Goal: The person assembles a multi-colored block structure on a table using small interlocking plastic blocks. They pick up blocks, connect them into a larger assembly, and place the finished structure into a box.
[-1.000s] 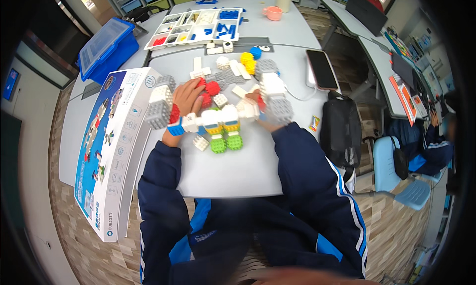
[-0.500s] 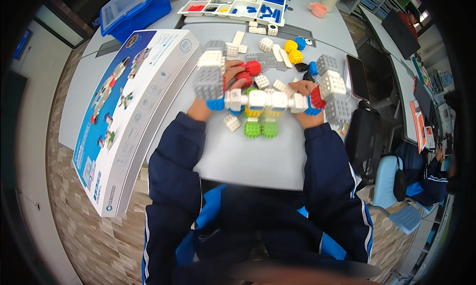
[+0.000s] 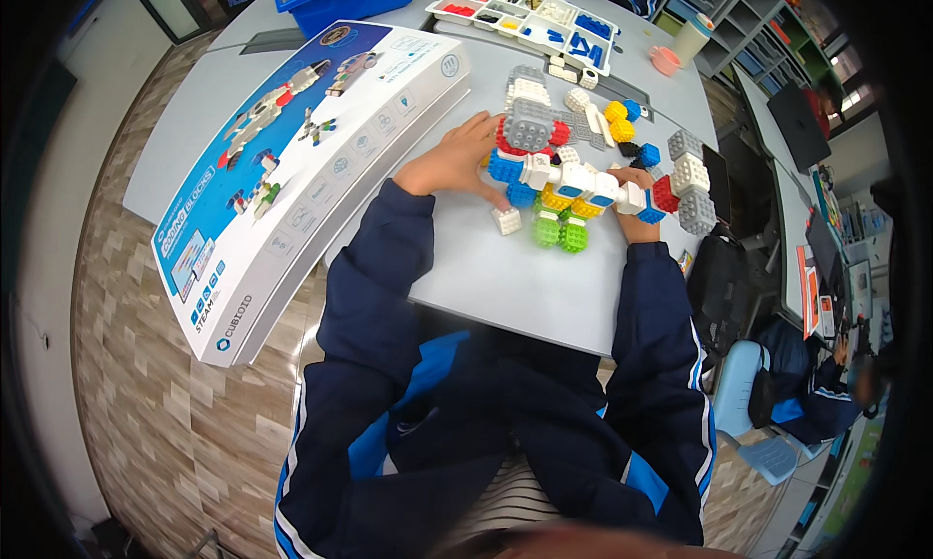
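Note:
A block model (image 3: 573, 190) of white, blue, yellow and green cubes leans over the table before me, its left end higher than its right. Grey knobbly blocks (image 3: 530, 123) cap the left end; grey and white ones (image 3: 692, 175) cap the right. My left hand (image 3: 455, 160) is open beside the left end, thumb and fingers spread, fingertips close to the red and blue blocks. A loose white cube (image 3: 506, 220) lies below its thumb. My right hand (image 3: 639, 209) closes round the model's right arm, near the blue and red blocks, which partly hide its fingers.
A large white-and-blue box (image 3: 311, 170) lies at my left. Behind the model are grey flat pieces (image 3: 586, 123), yellow blocks (image 3: 619, 122) and a sorting tray (image 3: 530, 19). A blue bin (image 3: 340, 5), pink cup (image 3: 665, 60), bottle (image 3: 693, 39) and phone (image 3: 716, 180) stand around.
The model has tilted, its right end dropping nearer. My left hand has come out from behind its left end and spread beside it. The whole view has shifted.

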A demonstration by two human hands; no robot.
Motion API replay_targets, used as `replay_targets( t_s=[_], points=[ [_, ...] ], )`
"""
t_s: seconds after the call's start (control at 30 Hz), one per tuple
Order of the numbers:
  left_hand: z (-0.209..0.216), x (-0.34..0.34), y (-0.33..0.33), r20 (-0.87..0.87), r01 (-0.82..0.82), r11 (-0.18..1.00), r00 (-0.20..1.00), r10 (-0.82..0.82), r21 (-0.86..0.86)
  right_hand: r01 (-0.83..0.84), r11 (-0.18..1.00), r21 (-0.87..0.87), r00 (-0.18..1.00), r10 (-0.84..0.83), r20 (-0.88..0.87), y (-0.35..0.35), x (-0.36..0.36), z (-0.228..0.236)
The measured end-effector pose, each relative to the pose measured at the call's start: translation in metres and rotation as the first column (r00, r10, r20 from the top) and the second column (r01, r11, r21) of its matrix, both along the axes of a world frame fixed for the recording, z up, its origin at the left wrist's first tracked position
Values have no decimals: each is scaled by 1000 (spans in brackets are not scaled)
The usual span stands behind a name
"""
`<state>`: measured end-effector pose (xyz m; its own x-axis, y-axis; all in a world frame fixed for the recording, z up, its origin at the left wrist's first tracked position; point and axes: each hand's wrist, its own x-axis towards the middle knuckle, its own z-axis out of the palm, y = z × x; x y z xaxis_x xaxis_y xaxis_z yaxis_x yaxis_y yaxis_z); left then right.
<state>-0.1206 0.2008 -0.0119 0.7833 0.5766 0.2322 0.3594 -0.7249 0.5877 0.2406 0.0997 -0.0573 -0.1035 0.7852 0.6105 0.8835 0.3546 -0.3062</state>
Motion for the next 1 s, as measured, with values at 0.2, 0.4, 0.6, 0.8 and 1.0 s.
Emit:
replay_targets(
  t_s=[0.2,0.4,0.6,0.8,1.0],
  points=[
    [-5,12,-9,112,80,996,991,-75,-35,18,999,36,999,-16,-47,-2,-9,4],
    [2,17,-10,-3,-58,975,998,60,213,13,1000,18,997,-12,-74,-6,-13,8],
    [0,21,-7,133,-139,962,985,110,237,39,993,109,994,-28,-103,14,-7,1],
    [-2,18,-4,114,-175,939,982,147,295,252,965,-72,966,-256,-47,74,-9,-2],
    [-3,19,-7,23,-185,962,983,184,199,335,940,-56,937,-339,-85,90,-18,-7]
  ],
)
